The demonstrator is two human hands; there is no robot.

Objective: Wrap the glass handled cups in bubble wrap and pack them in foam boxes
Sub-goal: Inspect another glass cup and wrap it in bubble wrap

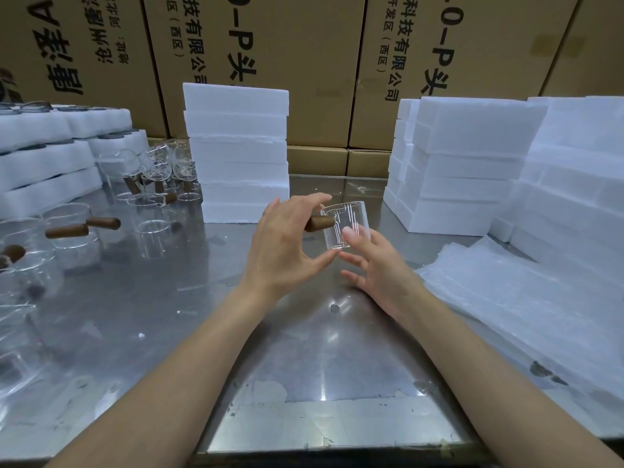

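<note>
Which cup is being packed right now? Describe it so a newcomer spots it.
Start at the steel table, in front of the middle foam stack. The cup is between both hands, above the table. Unlike the cups at left, it is off the surface.

The left hand (pixel 282 246) covers the inner end of the brown wooden handle (pixel 320 223) on the clear glass cup (pixel 344 224). The clear glass cups at the left edge (pixel 20 319) blur together and are cut off. Tall brown cardboard cartons (pixel 260 38) run past the top edge, their print incomplete.
</note>
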